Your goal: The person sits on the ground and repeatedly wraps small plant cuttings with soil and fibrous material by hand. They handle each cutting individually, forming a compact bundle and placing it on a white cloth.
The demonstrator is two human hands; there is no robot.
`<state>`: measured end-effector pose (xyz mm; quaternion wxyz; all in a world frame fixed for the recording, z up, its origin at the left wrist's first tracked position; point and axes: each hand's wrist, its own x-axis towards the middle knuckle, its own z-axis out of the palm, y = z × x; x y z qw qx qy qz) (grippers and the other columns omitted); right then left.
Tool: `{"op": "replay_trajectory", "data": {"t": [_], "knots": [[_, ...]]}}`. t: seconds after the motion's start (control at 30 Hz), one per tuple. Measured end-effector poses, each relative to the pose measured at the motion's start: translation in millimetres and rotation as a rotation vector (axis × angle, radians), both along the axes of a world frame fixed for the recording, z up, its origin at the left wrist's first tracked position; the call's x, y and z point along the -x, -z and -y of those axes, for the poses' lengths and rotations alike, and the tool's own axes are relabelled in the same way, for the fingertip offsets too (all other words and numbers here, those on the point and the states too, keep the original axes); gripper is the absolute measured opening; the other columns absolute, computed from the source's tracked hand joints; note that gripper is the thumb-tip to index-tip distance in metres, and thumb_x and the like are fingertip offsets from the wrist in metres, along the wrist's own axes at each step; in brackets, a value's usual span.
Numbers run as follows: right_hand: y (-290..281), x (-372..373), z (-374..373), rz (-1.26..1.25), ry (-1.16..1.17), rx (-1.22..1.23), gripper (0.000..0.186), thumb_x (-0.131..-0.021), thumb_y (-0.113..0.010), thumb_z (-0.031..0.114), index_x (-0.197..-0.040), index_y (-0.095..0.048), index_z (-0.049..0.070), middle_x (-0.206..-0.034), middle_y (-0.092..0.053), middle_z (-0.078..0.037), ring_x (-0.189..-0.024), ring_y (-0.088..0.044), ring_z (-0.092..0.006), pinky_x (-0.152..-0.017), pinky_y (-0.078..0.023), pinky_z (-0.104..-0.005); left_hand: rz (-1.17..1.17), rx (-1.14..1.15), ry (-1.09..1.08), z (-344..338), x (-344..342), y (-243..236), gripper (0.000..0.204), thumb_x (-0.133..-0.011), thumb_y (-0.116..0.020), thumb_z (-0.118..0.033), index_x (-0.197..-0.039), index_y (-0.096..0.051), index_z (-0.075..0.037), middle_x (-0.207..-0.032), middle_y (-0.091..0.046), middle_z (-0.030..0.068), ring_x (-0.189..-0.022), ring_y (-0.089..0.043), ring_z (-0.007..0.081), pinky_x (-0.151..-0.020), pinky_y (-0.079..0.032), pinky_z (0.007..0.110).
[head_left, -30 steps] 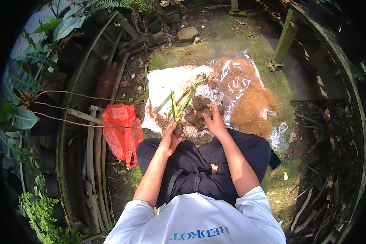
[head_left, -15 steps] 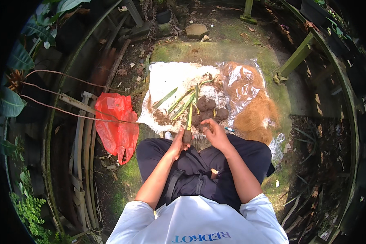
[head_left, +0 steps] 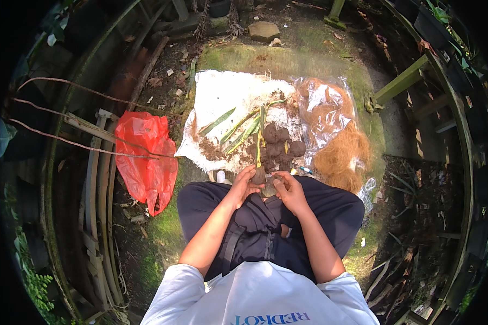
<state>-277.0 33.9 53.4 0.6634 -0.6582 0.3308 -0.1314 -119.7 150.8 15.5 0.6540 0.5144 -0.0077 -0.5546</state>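
Note:
Upright in my left hand (head_left: 243,188) is a ball of dark soil (head_left: 259,175), with a yellow-green leaf cutting (head_left: 258,153) standing out of its top. My fingers curl round the ball's left side. Just right of it, the fingers of my right hand (head_left: 290,190) are pinched together; what lies between them is too small to make out. Beyond my hands, several dark soil balls (head_left: 276,134) rest in a cluster on a white woven sack (head_left: 214,89). Long green, yellow-edged leaves (head_left: 244,135) lie to their left among crumbs of soil.
Brown fibre in a clear plastic bag (head_left: 326,105) sits right of the sack, with loose fibre (head_left: 341,154) nearer me. A marker pen (head_left: 305,170) and tangled white string (head_left: 368,189) are at right. A red plastic bag (head_left: 146,154) lies left, under thin bent stems (head_left: 87,97).
My right hand has come away from the soil balls and drawn in beside the held ball. My left hand has shifted slightly right, still holding the ball with its leaf.

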Motion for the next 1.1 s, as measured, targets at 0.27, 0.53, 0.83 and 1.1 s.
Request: {"op": "replay_trajectory", "data": {"t": [0.27,0.53,0.83,1.1], "knots": [[9,-9,-9,0.000,-0.085,0.089,0.030,-0.094,-0.062,0.007,-0.120,-0.048,0.003,-0.070,-0.047,0.001,-0.062,-0.051,-0.0052,-0.055,-0.046,-0.0252,0.130,0.000,0.180,-2,7,5,0.044,-0.108,-0.039,-0.029,-0.145,-0.040,-0.006,-0.105,-0.061,0.0074,-0.071,-0.066,0.0159,-0.062,-0.051,0.027],[0,-8,-7,-0.029,-0.155,0.156,0.029,-0.092,-0.061,0.005,-0.118,-0.047,0.005,-0.070,-0.055,-0.003,-0.060,-0.054,-0.0088,-0.056,-0.046,-0.0272,0.779,-0.178,0.418,-6,16,-7,0.044,-0.107,-0.032,-0.031,-0.138,-0.046,-0.004,-0.096,-0.065,0.0168,-0.078,-0.065,0.0252,-0.070,-0.049,0.035],[12,-9,-6,0.071,-0.178,0.046,0.028,-0.093,-0.062,0.005,-0.118,-0.048,0.006,-0.076,-0.057,-0.004,-0.065,-0.055,-0.0089,-0.057,-0.043,-0.0270,1.105,-0.225,0.404,-13,24,-21,0.041,-0.101,-0.047,-0.034,-0.128,-0.052,-0.005,-0.099,-0.067,0.0248,-0.096,-0.065,0.0428,-0.083,-0.049,0.045],[34,-12,-7,-0.017,-0.115,0.021,0.028,-0.094,-0.069,0.019,-0.107,-0.048,0.006,-0.070,-0.061,-0.006,-0.064,-0.059,-0.0106,-0.058,-0.045,-0.0282,0.897,-0.158,0.192,-13,22,-12,0.035,-0.103,-0.047,-0.033,-0.123,-0.053,-0.005,-0.081,-0.063,0.0141,-0.071,-0.063,0.0247,-0.070,-0.049,0.039]]}}
